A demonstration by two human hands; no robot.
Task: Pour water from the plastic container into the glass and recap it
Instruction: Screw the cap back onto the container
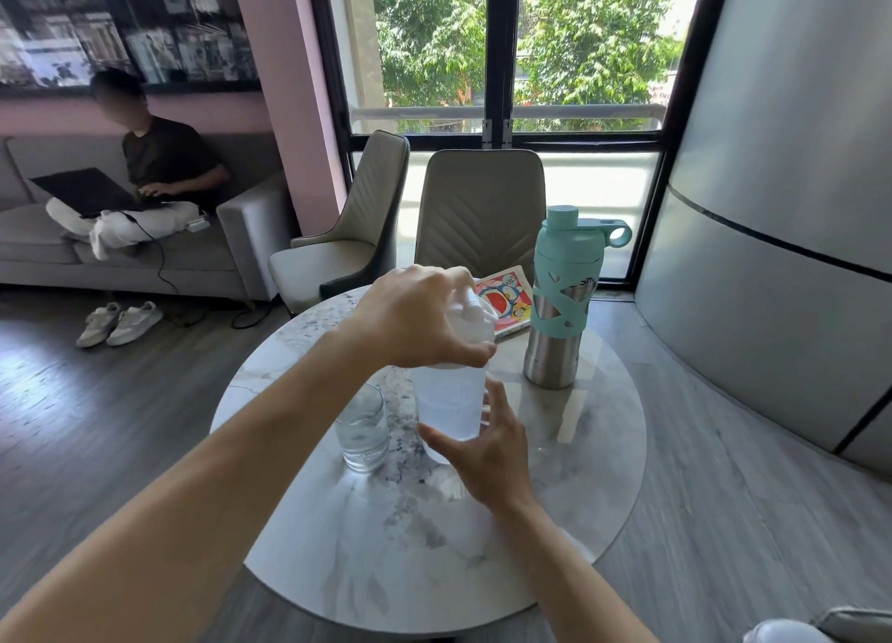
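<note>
Right hand (487,454) — translucent plastic container (451,401), upright

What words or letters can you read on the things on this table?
"sm": only these letters show on the steel bottle, between the straps of its teal sleeve; the rest is covered.
Book behind the plastic container: cartoon cover, its lettering too small and blurred to read.
Glass, plastic container and marble table: no text visible.
</note>
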